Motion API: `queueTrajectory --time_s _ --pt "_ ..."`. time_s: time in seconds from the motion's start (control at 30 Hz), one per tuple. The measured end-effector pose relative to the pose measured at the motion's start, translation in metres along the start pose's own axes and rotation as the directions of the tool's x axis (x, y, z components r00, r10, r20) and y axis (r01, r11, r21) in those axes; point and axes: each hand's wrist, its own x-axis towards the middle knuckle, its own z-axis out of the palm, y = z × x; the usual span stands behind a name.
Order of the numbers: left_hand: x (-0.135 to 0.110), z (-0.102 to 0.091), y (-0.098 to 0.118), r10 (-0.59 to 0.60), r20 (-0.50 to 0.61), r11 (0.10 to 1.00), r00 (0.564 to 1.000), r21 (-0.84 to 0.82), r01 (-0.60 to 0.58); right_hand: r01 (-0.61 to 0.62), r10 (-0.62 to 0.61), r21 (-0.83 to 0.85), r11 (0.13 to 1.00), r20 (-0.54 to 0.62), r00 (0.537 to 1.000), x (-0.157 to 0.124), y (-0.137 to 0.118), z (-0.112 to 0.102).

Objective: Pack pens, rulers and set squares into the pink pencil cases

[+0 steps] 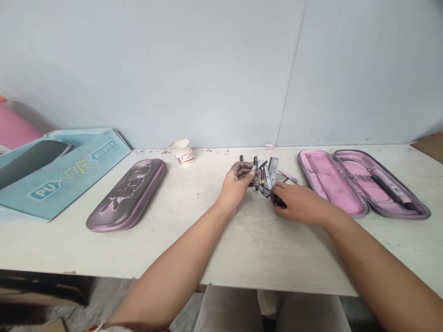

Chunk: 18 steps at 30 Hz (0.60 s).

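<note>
A small pile of stationery, with pens, a pencil [262, 175] and a clear ruler [274, 169], lies mid-table between my hands. My left hand [239, 180] is at the pile's left side, thumb and fingers pinched together; what they hold is too small to make out. On the right of the pile my right hand [294, 200] curls downward, its fingers closed around something dark and mostly hidden. Right of it lies an opened pencil case [349, 193] with pink lining and a thick marker [391, 186] in its right half.
A closed dark pencil case [128, 196] with a pink edge lies to the left. Behind it stands a paper cup [183, 152]. A blue box [69, 180] occupies the far left, and a small eraser-like block [269, 146] sits by the wall.
</note>
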Motion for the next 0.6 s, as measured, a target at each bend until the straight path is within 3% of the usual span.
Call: queueTrajectory --time_s 0.13,0.23,0.3,0.37,0.47,0.53,0.6 --pt "-0.002 0.003 -0.002 0.010 0.074 0.999 0.997 0.049 -0.013 -0.040 0.051 0.117 0.992 -0.095 0.994 0.004 -0.002 -0.002" --pt "-0.002 0.005 -0.004 0.035 0.118 0.993 0.992 0.108 -0.047 -0.067 0.171 0.373 0.925 -0.253 0.952 0.004 -0.002 -0.009" --pt "-0.002 0.005 -0.006 0.050 0.147 0.984 0.988 0.161 -0.074 -0.023 0.284 0.564 0.826 -0.381 0.880 0.004 -0.002 -0.013" --pt "-0.002 0.005 -0.008 0.060 0.170 0.970 0.984 0.225 -0.098 0.068 0.407 0.709 0.702 -0.477 0.779 0.005 -0.002 -0.014" --pt "-0.003 0.006 -0.009 0.069 0.190 0.937 0.979 0.324 -0.128 0.201 0.560 0.824 0.530 -0.518 0.647 0.008 -0.002 -0.011" --pt "-0.005 0.006 -0.009 0.068 0.204 0.918 0.977 0.370 -0.142 0.256 0.611 0.850 0.459 -0.512 0.604 0.010 -0.003 -0.008" --pt "-0.007 0.008 -0.009 0.056 0.229 0.912 0.972 0.383 -0.143 0.284 0.618 0.851 0.441 -0.518 0.591 0.013 -0.005 -0.005"
